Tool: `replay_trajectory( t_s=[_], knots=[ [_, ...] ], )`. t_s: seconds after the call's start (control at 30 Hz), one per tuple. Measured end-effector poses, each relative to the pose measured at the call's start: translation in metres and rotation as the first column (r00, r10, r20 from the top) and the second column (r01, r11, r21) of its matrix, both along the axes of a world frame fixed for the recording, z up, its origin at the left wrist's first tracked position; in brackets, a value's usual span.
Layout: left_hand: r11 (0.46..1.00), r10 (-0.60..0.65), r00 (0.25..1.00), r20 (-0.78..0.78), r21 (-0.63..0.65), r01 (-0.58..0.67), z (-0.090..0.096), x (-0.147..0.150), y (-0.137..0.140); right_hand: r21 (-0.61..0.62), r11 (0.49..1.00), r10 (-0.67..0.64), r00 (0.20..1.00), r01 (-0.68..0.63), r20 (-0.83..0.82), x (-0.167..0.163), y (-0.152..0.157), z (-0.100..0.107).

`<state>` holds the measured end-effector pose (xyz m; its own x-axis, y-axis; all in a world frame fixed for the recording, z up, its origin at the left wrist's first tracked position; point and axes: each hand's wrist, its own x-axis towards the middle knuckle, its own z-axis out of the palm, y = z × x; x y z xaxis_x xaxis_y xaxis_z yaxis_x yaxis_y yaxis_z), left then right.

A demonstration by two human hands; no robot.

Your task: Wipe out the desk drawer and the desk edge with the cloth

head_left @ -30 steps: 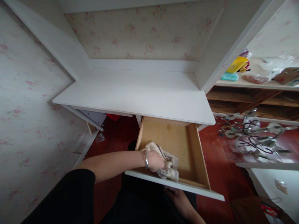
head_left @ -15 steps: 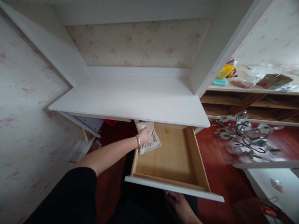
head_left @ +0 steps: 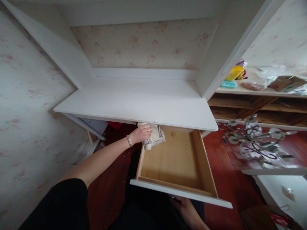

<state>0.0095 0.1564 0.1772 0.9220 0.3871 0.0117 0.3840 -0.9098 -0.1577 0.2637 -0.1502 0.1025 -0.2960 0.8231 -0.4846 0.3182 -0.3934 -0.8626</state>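
Note:
My left hand (head_left: 142,132) is closed on a pale cleaning cloth (head_left: 154,136) with dark print. It presses the cloth over the left side wall of a pulled-out wooden drawer (head_left: 177,159), near the back under the desktop. Bare wood shows across the drawer's bottom. Below the drawer's white front, my right hand (head_left: 185,209) has its fingers curled, partly in shadow. A small shiny bit shows at its fingertips, but what they grip cannot be made out.
The white desk (head_left: 134,95) stands against flowered wallpaper. To the right, a wooden shelf unit (head_left: 263,92) bears bags and a carton. A chandelier (head_left: 259,137) lies on the red floor, with a white furniture panel (head_left: 280,185) in front of it.
My left hand has shifted left and a little toward the back, drawing the cloth onto the drawer's side wall. My right hand stays below the drawer front.

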Motion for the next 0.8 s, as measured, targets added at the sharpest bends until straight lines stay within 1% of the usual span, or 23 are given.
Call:
replay_trajectory(
  t_s=[0.1,0.2,0.27,0.33,0.4,0.47,0.57,0.63,0.7,0.77,0.8],
  knots=[
    [0.998,0.054,0.994,0.095,-0.025,-0.051,-0.006,-0.01,-0.012,-0.027,1.0,0.005,1.0,-0.005,-0.003,0.001,0.001,-0.002],
    [0.989,0.114,0.985,0.128,-0.109,-0.101,-0.011,-0.019,-0.038,-0.043,0.999,-0.01,0.999,0.008,-0.031,0.0,0.001,-0.003],
    [0.973,0.136,0.981,0.142,-0.206,-0.105,-0.007,-0.028,-0.062,-0.056,0.998,-0.027,0.999,0.025,-0.037,-0.001,0.0,-0.004],
    [0.957,0.147,0.979,0.142,-0.27,-0.104,0.003,-0.04,-0.087,-0.087,0.995,-0.047,0.998,0.044,-0.037,-0.001,0.001,-0.005],
    [0.897,0.209,0.972,0.109,-0.416,-0.147,0.017,-0.053,-0.109,-0.119,0.992,-0.047,0.998,0.042,-0.034,-0.001,0.002,-0.005],
    [0.814,0.284,0.958,0.034,-0.537,-0.222,0.033,-0.064,-0.127,-0.126,0.992,-0.029,0.999,0.026,-0.02,0.0,0.003,-0.004],
    [0.697,0.362,0.927,-0.095,-0.633,-0.337,0.051,-0.069,-0.146,-0.102,0.995,-0.003,1.0,0.003,0.0,0.001,0.005,-0.003],
    [0.654,0.384,0.913,-0.139,-0.657,-0.375,0.056,-0.063,-0.154,-0.09,0.996,0.002,1.0,-0.002,-0.001,0.001,0.005,-0.002],
    [0.65,0.392,0.91,-0.135,-0.659,-0.378,0.056,-0.05,-0.158,-0.066,0.998,0.0,1.0,0.0,-0.009,0.001,0.005,-0.001],
    [0.682,0.367,0.925,-0.099,-0.647,-0.34,0.053,-0.033,-0.16,-0.05,0.999,-0.01,1.0,0.009,-0.02,-0.001,0.005,0.0],
    [0.713,0.338,0.938,-0.076,-0.631,-0.308,0.051,-0.022,-0.159,-0.045,0.999,-0.015,1.0,0.014,-0.026,-0.002,0.005,0.0]
  ],
)
